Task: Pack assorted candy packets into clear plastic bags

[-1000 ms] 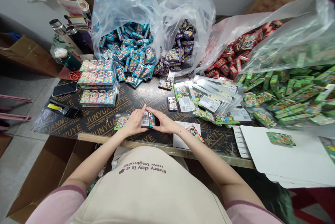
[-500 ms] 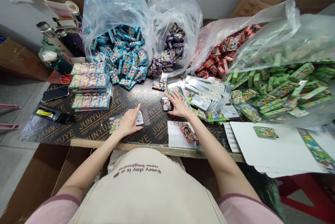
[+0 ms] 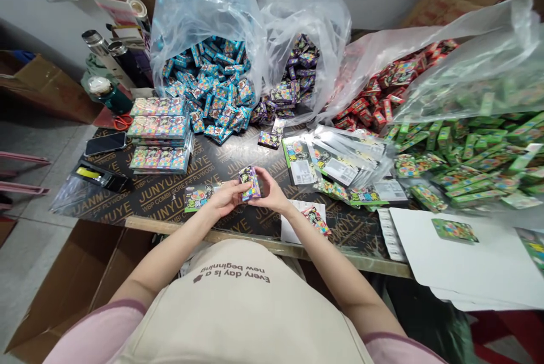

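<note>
A small purple candy box (image 3: pixel 250 183) is held upright above the table between my two hands. My left hand (image 3: pixel 227 198) is closed on its left side, with the thumb on the front. On the right side, the curved fingers and thumb of my right hand (image 3: pixel 268 191) hold its edges. Beneath my left hand lies a printed green-and-black card sleeve (image 3: pixel 198 198), partly hidden. A red candy box (image 3: pixel 317 220) rests on a white paper (image 3: pixel 291 231) beside my right forearm. Another purple box (image 3: pixel 269 139) lies farther back.
Open plastic bags spill blue boxes (image 3: pixel 219 92), purple boxes (image 3: pixel 289 92), red boxes (image 3: pixel 378 104) and green boxes (image 3: pixel 463 154) along the back. Stacked filled packs (image 3: pixel 159 160), a phone (image 3: pixel 106 143), a tape dispenser (image 3: pixel 100 177) and scissors (image 3: pixel 123 122) are left. Clear sleeves (image 3: pixel 340 157) lie right of centre.
My right hand has brought the purple box from the table toward me and left. My left hand has lifted off the card sleeve and closed on the box. The view has shifted slightly.
</note>
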`<state>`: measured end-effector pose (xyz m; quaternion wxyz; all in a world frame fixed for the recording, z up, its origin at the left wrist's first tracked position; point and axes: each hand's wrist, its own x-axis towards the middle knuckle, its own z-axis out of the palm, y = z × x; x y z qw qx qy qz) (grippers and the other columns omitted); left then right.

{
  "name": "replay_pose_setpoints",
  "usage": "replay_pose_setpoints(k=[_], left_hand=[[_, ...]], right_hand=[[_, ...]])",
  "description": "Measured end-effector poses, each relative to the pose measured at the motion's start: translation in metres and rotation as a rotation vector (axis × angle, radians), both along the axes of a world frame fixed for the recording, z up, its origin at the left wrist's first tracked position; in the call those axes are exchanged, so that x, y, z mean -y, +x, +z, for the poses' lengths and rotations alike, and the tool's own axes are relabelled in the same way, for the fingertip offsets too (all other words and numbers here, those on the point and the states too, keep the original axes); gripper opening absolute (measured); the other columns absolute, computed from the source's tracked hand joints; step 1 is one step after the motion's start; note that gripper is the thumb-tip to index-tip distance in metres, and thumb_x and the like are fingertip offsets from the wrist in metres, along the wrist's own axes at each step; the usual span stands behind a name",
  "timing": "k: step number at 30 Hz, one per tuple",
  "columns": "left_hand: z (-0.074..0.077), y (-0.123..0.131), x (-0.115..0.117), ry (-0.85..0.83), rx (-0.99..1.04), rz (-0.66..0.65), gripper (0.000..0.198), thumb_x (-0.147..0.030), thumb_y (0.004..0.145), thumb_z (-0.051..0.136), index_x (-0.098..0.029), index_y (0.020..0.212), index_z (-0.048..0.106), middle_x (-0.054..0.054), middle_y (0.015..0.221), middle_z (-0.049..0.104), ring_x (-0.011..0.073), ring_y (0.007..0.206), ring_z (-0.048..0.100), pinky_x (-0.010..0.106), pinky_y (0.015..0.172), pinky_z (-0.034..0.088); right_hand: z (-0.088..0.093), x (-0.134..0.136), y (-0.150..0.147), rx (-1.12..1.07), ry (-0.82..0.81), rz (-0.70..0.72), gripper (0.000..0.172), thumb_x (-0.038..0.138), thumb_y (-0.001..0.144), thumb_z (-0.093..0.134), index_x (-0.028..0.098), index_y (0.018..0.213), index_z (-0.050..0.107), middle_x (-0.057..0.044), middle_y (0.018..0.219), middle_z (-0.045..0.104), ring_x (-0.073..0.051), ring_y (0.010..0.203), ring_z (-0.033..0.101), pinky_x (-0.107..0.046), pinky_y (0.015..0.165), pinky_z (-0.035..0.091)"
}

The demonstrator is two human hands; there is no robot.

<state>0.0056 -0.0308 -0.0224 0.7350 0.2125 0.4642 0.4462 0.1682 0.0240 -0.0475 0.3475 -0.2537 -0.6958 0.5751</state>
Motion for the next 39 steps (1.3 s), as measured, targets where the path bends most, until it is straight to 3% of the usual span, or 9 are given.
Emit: replay_pose_setpoints(k=[7,11,14,20,24,27,33,35,39], left_hand=[[-0.011,-0.007,0.001,0.175,-0.546,-0.012,0.045,-0.05,0.061,0.076,-0.011,0.081,0.066,0.005,0.072,0.066,0.0173,0.065,0.061,0.032,0.067,0.049],[-0.017,-0.035,0.01,0.552,-1.271,-0.28,0.084,-0.049,0.055,0.08,-0.019,0.128,0.053,0.014,0.12,0.059,0.0325,0.115,0.05,0.05,0.101,0.034],[-0.022,-0.05,0.016,0.646,-1.578,-0.537,0.109,-0.038,0.051,0.083,-0.022,0.145,0.031,0.013,0.124,0.053,0.0335,0.119,0.045,0.054,0.107,0.022],[-0.027,-0.05,0.019,0.727,-1.487,-0.452,0.116,-0.032,0.06,0.075,-0.02,0.15,0.004,0.011,0.122,0.051,0.0292,0.113,0.047,0.043,0.1,0.035],[-0.025,-0.046,0.019,0.787,-1.36,-0.455,0.114,-0.029,0.062,0.074,-0.021,0.15,0.002,0.012,0.126,0.049,0.0286,0.113,0.047,0.043,0.099,0.037],[-0.024,-0.043,0.017,0.773,-1.36,-0.428,0.112,-0.03,0.063,0.074,-0.022,0.15,0.004,0.012,0.128,0.049,0.0296,0.114,0.046,0.044,0.098,0.037],[-0.026,-0.036,0.01,0.782,-1.397,-0.4,0.11,-0.032,0.064,0.074,-0.019,0.15,0.006,0.012,0.127,0.051,0.0288,0.112,0.048,0.042,0.096,0.039],[-0.028,-0.034,0.009,0.772,-1.419,-0.432,0.11,-0.033,0.064,0.074,-0.019,0.15,0.007,0.012,0.125,0.051,0.029,0.11,0.048,0.042,0.095,0.04],[-0.032,-0.032,0.01,0.765,-1.468,-0.481,0.106,-0.031,0.065,0.072,-0.019,0.15,0.009,0.012,0.122,0.051,0.0293,0.11,0.047,0.042,0.095,0.039]], right_hand=[[0.021,-0.001,0.019,0.441,0.503,-0.076,0.076,0.037,0.064,0.073,0.025,0.134,0.045,-0.01,0.125,0.053,-0.03,0.119,0.047,-0.047,0.104,0.029],[0.009,-0.006,0.028,0.575,0.559,-0.216,0.068,0.036,0.061,0.071,0.023,0.125,0.053,-0.009,0.116,0.057,-0.03,0.113,0.05,-0.045,0.102,0.028],[-0.006,-0.004,0.03,0.627,0.606,-0.211,0.068,0.04,0.061,0.072,0.024,0.124,0.053,-0.009,0.116,0.059,-0.031,0.115,0.05,-0.048,0.105,0.02],[-0.02,0.004,0.025,0.578,0.532,-0.128,0.074,0.045,0.063,0.073,0.025,0.13,0.048,-0.008,0.123,0.059,-0.03,0.12,0.049,-0.05,0.108,0.013],[-0.021,-0.001,0.024,0.494,0.377,0.035,0.091,0.055,0.061,0.075,0.029,0.139,0.037,-0.009,0.135,0.053,-0.032,0.128,0.045,-0.053,0.109,0.015],[-0.02,0.005,0.022,0.496,0.376,-0.049,0.1,0.062,0.058,0.076,0.029,0.142,0.034,-0.011,0.14,0.049,-0.034,0.135,0.036,-0.054,0.11,0.012],[-0.008,0.01,0.024,0.468,0.437,-0.119,0.067,0.053,0.084,0.055,0.03,0.143,0.034,-0.007,0.125,0.062,-0.027,0.126,0.047,-0.052,0.112,0.01],[-0.004,-0.018,0.039,0.521,0.471,-0.255,0.06,0.051,0.084,0.055,0.028,0.138,0.042,-0.008,0.132,0.056,-0.028,0.129,0.042,-0.051,0.112,0.012],[0.002,-0.119,0.095,0.736,0.37,-0.911,0.063,0.052,0.082,0.055,0.022,0.135,0.043,-0.016,0.145,0.037,-0.033,0.135,0.03,-0.053,0.107,0.02]])
